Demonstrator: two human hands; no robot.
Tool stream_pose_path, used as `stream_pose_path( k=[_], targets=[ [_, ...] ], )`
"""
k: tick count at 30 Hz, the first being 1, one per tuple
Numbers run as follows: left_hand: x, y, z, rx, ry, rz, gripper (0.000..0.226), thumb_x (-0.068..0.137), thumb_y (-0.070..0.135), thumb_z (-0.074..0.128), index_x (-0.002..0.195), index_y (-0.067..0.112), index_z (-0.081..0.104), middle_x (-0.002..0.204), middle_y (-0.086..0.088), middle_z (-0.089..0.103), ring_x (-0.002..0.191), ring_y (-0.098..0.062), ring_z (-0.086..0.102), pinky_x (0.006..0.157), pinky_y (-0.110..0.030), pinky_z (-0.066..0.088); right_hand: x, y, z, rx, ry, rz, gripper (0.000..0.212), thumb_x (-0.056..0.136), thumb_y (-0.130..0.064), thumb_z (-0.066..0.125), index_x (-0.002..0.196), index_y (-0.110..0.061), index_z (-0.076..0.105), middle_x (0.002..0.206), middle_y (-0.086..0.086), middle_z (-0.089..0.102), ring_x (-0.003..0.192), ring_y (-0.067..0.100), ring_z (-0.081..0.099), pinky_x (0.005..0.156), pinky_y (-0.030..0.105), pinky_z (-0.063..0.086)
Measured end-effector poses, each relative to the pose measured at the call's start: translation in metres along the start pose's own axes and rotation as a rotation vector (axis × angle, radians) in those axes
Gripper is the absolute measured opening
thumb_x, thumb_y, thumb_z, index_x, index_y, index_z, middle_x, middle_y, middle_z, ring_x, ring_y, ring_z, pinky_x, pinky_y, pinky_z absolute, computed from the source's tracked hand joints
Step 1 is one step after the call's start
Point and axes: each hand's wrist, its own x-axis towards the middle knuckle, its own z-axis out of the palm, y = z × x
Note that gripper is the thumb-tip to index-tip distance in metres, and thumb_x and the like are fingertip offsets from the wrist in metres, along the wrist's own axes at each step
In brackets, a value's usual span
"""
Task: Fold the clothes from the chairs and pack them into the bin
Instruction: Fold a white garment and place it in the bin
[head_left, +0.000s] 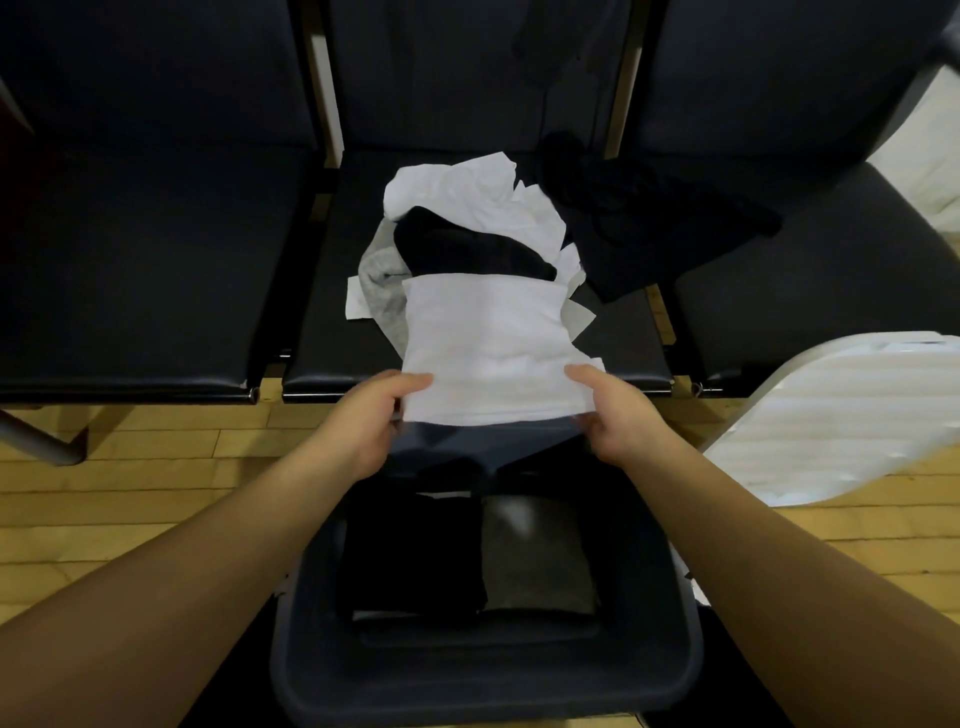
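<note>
The fingers of both hands are curled onto a folded white garment (488, 343), thumbs on top and the other fingers tucked beneath: the left hand (371, 423) pinches its near left corner and the right hand (615, 415) pinches its near right corner. The garment is held flat between them, its far part over the front of the middle chair (332, 291) and its near edge out past the seat, above the far end of the bin (483, 670). Behind it on the same seat lies a loose heap: a crumpled white piece (457, 195), a black piece (467, 249) in front of that, and a grey piece (382, 283) at the left. A larger black garment (660, 234) sprawls to the right, across the gap toward the right chair (810, 291). The dark bin stands on the wooden floor (130, 499) just in front of the chairs, between the forearms, and holds a folded black stack (410, 551) on the left beside a folded grey stack (535, 556) on the right. A white ridged lid (831, 421) leans at the right, near the bin. The left chair (140, 270) stands alongside the middle one.
</note>
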Motion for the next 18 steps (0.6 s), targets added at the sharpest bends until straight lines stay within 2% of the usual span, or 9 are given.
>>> stream_pose_path(
  k=[3, 5, 7, 10, 12, 14, 16, 18],
  targets=[
    [-0.025, 0.025, 0.008, -0.1, -0.055, 0.057, 0.01, 0.096, 0.011, 0.058, 0.105, 0.01, 0.063, 0.095, -0.003, 0.073, 0.084, -0.017, 0.067, 0.071, -0.026, 0.049, -0.019, -0.015, -0.004, 0.073, -0.11, -0.083, 0.036, 0.091, -0.015, 0.069, 0.125, -0.008, 0.059, 0.113, 0.006, 0.072, 0.093, 0.019, 0.071, 0.066, 0.025, 0.057],
    [-0.047, 0.039, 0.011, -0.108, -0.103, 0.095, 0.011, 0.097, 0.015, 0.057, 0.106, 0.011, 0.062, 0.087, 0.0, 0.071, 0.072, -0.012, 0.065, 0.064, -0.024, 0.045, -0.036, -0.027, -0.007, 0.034, -0.106, -0.156, 0.038, 0.092, -0.016, 0.067, 0.127, -0.008, 0.056, 0.11, 0.006, 0.068, 0.089, 0.019, 0.067, 0.056, 0.021, 0.053],
    [-0.065, 0.049, 0.009, -0.093, -0.137, 0.11, 0.009, 0.098, 0.018, 0.056, 0.1, 0.012, 0.062, 0.079, 0.0, 0.068, 0.065, -0.011, 0.063, 0.062, -0.024, 0.042, -0.054, -0.039, -0.015, -0.068, -0.059, -0.222, 0.034, 0.093, -0.016, 0.064, 0.126, -0.009, 0.055, 0.105, 0.008, 0.062, 0.085, 0.018, 0.061, 0.057, 0.023, 0.051],
    [-0.078, 0.045, -0.002, -0.019, -0.151, 0.052, 0.011, 0.097, 0.019, 0.054, 0.093, 0.013, 0.062, 0.064, 0.002, 0.063, 0.053, -0.011, 0.06, 0.06, -0.024, 0.038, -0.077, -0.046, -0.026, -0.171, -0.101, -0.235, 0.03, 0.095, -0.01, 0.057, 0.124, -0.015, 0.056, 0.099, 0.01, 0.061, 0.069, 0.016, 0.057, 0.058, 0.027, 0.045],
    [-0.076, 0.027, -0.01, 0.073, -0.08, -0.051, 0.014, 0.098, 0.016, 0.051, 0.089, 0.014, 0.062, 0.056, 0.003, 0.059, 0.044, -0.008, 0.054, 0.052, -0.02, 0.037, -0.081, -0.033, -0.031, -0.329, -0.119, -0.146, 0.031, 0.096, -0.01, 0.053, 0.125, -0.02, 0.057, 0.087, 0.007, 0.06, 0.06, 0.012, 0.053, 0.055, 0.025, 0.044],
    [-0.068, -0.002, -0.022, 0.246, -0.004, -0.155, 0.02, 0.098, 0.011, 0.047, 0.083, 0.014, 0.061, 0.052, 0.002, 0.058, 0.04, -0.008, 0.05, 0.041, -0.017, 0.036, -0.075, -0.009, -0.037, -0.5, -0.145, 0.001, 0.028, 0.098, -0.014, 0.051, 0.125, -0.019, 0.059, 0.077, 0.005, 0.057, 0.058, 0.011, 0.051, 0.056, 0.023, 0.043],
    [-0.063, -0.034, -0.033, 0.418, 0.035, -0.261, 0.018, 0.097, 0.009, 0.049, 0.087, 0.015, 0.061, 0.066, -0.005, 0.06, 0.049, -0.013, 0.052, 0.042, -0.02, 0.038, -0.064, 0.017, -0.046, -0.624, -0.152, 0.174, 0.024, 0.098, -0.021, 0.055, 0.121, -0.014, 0.062, 0.08, 0.007, 0.059, 0.066, 0.014, 0.053, 0.061, 0.024, 0.044],
    [-0.062, -0.061, -0.044, 0.502, 0.058, -0.381, 0.016, 0.097, 0.012, 0.053, 0.104, 0.018, 0.066, 0.079, -0.009, 0.059, 0.056, -0.017, 0.051, 0.04, -0.021, 0.039, -0.055, 0.044, -0.053, -0.749, -0.158, 0.316, 0.023, 0.096, -0.024, 0.059, 0.114, -0.01, 0.065, 0.078, 0.008, 0.062, 0.066, 0.015, 0.055, 0.058, 0.023, 0.045]
  ],
)
